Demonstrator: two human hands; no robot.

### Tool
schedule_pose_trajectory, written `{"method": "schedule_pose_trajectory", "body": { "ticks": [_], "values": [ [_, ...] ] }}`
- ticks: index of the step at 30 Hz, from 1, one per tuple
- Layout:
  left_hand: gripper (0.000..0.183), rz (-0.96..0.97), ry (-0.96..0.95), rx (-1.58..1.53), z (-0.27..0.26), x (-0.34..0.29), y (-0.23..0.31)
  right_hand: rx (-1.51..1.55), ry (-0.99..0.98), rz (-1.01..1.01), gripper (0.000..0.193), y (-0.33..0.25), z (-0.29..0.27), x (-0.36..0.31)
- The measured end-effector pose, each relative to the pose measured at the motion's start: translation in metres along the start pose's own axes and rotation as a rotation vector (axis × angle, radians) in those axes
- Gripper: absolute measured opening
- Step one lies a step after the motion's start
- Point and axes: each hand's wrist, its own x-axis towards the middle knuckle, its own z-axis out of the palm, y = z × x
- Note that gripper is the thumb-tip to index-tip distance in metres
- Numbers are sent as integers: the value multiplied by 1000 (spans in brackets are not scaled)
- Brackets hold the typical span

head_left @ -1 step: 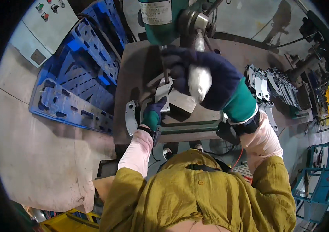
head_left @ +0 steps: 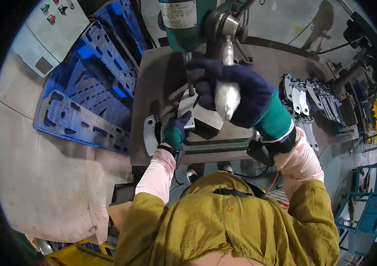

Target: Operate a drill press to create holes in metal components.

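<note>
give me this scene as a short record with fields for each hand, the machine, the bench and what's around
left hand: gloved, fingers on a silvery metal piece; grip unclear
right hand: gloved, closed around a white-wrapped lever
machine: green machine, vertical shaft pointing down at the silvery metal piece; contact unclear
bench: brown tabletop; one curved plate left of the left hand, many curved plates to the right
around: blue pallets and pale control box at left
</note>
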Motion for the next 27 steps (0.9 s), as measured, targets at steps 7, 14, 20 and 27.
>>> {"method": "schedule_pose_trajectory", "body": {
  "ticks": [7,14,20,27],
  "values": [
    [69,425,-79,246,-2,0,-10,-941,373,-203,30,16,-51,-8],
    [94,-53,240,398,-6,75,-53,-917,820,-194,28,32,-77,11],
    [45,471,-52,1081,-10,46,-39,-1261,969,-481,24,30,-134,10],
    [59,194,-28,690,-6,12,-5,-1671,1126,-725,20,23,-136,21]
  ]
}}
